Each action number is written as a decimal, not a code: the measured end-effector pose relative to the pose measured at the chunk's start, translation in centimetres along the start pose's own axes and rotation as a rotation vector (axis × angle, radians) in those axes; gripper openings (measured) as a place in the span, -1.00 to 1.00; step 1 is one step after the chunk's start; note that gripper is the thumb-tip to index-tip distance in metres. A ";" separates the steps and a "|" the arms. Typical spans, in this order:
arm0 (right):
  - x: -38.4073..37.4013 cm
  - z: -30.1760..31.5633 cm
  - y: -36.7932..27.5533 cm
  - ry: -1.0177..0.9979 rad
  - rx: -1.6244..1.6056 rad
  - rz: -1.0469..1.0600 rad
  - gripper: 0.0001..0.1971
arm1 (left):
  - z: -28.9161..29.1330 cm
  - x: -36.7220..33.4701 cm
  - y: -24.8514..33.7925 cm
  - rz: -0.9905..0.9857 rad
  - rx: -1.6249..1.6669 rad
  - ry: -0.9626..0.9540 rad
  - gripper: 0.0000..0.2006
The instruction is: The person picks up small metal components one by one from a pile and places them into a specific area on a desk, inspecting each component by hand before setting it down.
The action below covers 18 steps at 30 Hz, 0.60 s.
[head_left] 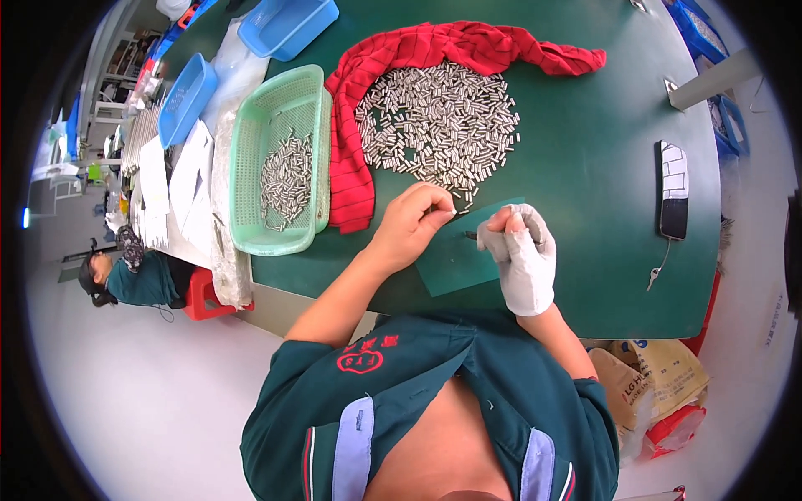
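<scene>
Bare left hand (411,224) pinches a small pin (452,213) in its fingertips, close to the pile (439,125) for quick picking. Gloved right hand (525,255) w/ fingers clenched on a tiny dark piece; glove prob for grip

Just beyond my bare left hand (413,224) lay glossy, smooth metal pins (439,125) on soft red cloth (351,167); my right hand (525,255) wore a matt white fabric glove over a matt green table (585,167).

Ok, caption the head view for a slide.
Bare left hand and gloved right hand pinch small parts beside a pile of metal pins.
</scene>
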State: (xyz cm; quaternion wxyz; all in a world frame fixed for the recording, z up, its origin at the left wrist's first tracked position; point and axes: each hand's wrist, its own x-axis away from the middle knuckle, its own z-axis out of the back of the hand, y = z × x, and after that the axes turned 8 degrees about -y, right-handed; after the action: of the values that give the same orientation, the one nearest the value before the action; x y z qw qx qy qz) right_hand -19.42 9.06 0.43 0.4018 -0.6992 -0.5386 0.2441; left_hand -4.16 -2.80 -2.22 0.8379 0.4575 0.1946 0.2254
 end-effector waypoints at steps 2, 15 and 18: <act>0.0 0.1 0.0 -0.012 -0.003 0.002 -0.73 | 0.3 0.7 -0.2 0.082 0.233 -0.017 -0.93; 0.4 -0.4 0.3 -0.064 0.125 0.020 -0.71 | 0.6 2.7 -0.1 0.033 0.427 -0.045 -0.93; 0.5 -0.4 0.3 -0.068 0.134 0.023 -0.71 | 0.7 2.8 0.1 0.023 0.343 -0.037 -0.93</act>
State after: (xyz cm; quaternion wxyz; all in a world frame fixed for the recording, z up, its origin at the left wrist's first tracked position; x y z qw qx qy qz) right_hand -18.76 9.36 0.43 0.4262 -0.6683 -0.5263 0.3077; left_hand -1.50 -1.64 -2.13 0.7484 0.5999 0.2095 0.1902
